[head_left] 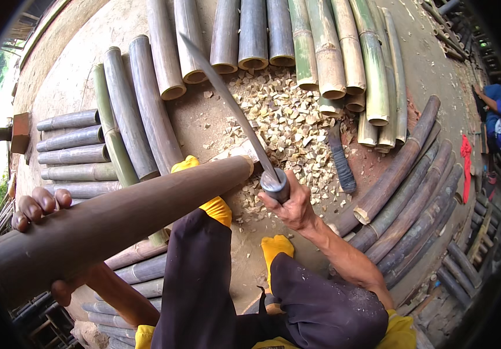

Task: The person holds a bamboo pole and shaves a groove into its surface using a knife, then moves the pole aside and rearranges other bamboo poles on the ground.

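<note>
A thick dark brown bamboo pole (pixel 116 221) slants across the left side, its far end pale and close to the middle. My left hand (pixel 43 206) is wrapped round its near part, fingertips over the top and thumb below; the palm is hidden behind it. In my right hand (pixel 297 206) is a machete (pixel 227 96), gripped by its dark round handle. Its long, slightly curved blade points up and away to the left, and the blade's base is beside the pole's far end. Under that end lies a pale wooden block (pixel 239 152), partly hidden.
Many pale wood chips (pixel 297 134) cover the ground ahead. A dark wrapped-handled tool (pixel 340 160) lies among them. Bamboo poles (pixel 253 35) lie around me on several sides. A red cloth (pixel 466 168) and another person (pixel 498 116) are at the far right. My yellow-socked feet (pixel 276 250) are near the chips.
</note>
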Demonstrator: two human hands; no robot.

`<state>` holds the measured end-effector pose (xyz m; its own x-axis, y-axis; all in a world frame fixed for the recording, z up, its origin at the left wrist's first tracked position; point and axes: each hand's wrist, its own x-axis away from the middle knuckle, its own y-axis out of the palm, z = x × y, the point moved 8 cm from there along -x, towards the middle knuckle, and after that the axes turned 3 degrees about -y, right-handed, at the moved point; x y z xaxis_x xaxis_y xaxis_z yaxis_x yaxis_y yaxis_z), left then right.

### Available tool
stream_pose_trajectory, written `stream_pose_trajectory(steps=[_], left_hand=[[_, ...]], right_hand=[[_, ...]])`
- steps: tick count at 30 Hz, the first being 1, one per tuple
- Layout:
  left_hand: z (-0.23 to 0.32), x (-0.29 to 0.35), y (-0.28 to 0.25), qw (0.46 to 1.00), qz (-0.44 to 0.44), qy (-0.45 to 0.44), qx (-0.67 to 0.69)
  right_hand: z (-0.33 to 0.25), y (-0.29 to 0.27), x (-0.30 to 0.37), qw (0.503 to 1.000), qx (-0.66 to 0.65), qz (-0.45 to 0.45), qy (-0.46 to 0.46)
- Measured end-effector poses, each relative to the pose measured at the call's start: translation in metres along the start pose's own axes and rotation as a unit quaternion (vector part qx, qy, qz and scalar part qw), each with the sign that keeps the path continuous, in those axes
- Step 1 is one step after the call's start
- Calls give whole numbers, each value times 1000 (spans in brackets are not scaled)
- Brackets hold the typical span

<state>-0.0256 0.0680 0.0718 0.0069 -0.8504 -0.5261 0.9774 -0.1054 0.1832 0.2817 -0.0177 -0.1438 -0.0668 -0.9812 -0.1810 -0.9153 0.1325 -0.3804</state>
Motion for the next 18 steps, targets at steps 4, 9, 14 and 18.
stream_pose_trajectory(steps=[4, 9, 14, 18], left_hand=[[-8, -4, 9, 997, -44, -27, 61], [-7, 7, 21, 956, 262, -37, -129], [-2, 10, -4, 967, 239, -23, -86], [-4, 14, 2, 973, 221, -23, -59]], right_hand=[[84, 25, 21, 979, 89, -120, 137], [68, 20, 20, 964, -5, -148, 223], [10, -4, 1, 996, -9, -14, 92], [27, 2, 17, 997, 46, 34, -57]])
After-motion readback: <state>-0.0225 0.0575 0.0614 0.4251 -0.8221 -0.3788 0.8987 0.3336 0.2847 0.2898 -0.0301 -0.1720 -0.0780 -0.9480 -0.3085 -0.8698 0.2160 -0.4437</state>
